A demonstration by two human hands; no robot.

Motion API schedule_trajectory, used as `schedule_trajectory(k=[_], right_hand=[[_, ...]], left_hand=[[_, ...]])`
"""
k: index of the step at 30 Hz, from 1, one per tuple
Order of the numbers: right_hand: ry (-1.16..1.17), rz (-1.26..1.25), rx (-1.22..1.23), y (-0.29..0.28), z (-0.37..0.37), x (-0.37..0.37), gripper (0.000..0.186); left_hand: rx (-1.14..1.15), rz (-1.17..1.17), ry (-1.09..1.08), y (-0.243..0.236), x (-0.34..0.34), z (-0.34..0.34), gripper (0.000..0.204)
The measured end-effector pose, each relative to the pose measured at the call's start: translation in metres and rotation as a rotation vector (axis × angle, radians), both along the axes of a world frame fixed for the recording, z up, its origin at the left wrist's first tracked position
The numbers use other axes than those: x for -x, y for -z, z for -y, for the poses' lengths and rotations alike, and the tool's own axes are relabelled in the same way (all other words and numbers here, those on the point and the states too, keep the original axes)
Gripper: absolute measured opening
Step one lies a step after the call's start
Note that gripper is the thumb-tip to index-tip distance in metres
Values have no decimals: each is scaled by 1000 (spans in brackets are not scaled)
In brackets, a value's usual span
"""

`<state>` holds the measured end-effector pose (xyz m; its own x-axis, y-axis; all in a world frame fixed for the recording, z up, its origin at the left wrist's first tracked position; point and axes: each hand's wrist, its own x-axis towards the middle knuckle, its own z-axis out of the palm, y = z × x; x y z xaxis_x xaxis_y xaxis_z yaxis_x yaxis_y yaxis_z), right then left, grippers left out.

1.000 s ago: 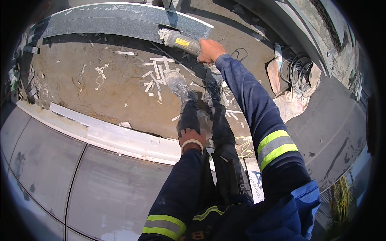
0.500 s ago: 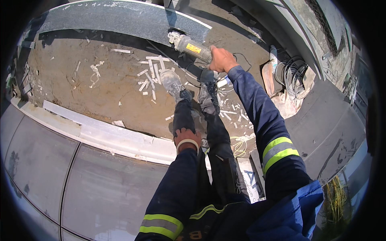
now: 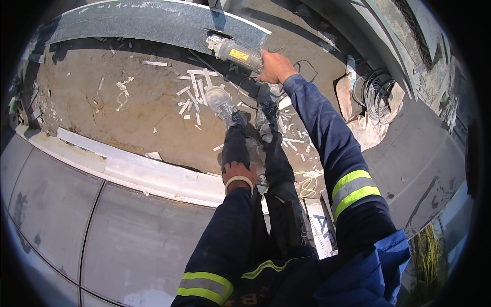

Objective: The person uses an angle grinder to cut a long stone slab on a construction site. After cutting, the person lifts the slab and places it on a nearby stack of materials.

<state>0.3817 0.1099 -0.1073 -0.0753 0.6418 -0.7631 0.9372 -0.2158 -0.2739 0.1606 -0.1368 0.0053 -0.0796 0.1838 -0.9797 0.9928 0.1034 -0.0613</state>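
Observation:
My right hand point(image 3: 276, 67) is closed around the rear body of a grey angle grinder point(image 3: 240, 55) with a yellow label. The tool's head lies at the lower edge of a long, curved grey metal strip point(image 3: 128, 21); whether they touch is unclear. A dark cable loops beside the tool. My left hand point(image 3: 237, 175), with a light band at the wrist, grips my left leg point(image 3: 235, 146) just below the knee. My dusty shoes point(image 3: 222, 105) stand among scattered white offcuts point(image 3: 197, 87) on brown dirt.
A cable coil point(image 3: 377, 97) and torn sacking point(image 3: 365, 133) lie at right, below a curved wall point(image 3: 388, 46). Grey panels point(image 3: 133, 240) and a pale ledge point(image 3: 138, 169) run along the near side. A printed board point(image 3: 319, 230) lies by my legs; plants point(image 3: 427, 245) show lower right.
The grinder in my right hand shifted slightly right along the strip, then slightly back left over the last half second. The whole view shifted a little. My left hand stayed on my leg.

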Motion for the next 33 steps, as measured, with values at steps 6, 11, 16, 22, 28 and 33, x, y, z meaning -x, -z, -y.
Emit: schedule_trajectory(k=[6,11,16,22,28,33], right_hand=[[7,42,36,-18,14,-19,54],[28,-4,-10,-3,13,-13,56],[4,6,6,17,-5,7,57],[-11,2,-5,5,0,1,57],[-3,78,45,-12,18,-18,60],[25,20,8,-4,14,-9,57]], left_hand=[[17,-1,-24,-1,-1,-5,54],[5,7,-27,0,-1,-3,53],[-10,3,-21,2,0,4,53],[-28,8,-8,2,1,6,53],[-25,14,-33,0,-2,4,52],[-24,5,-28,1,-1,8,52]])
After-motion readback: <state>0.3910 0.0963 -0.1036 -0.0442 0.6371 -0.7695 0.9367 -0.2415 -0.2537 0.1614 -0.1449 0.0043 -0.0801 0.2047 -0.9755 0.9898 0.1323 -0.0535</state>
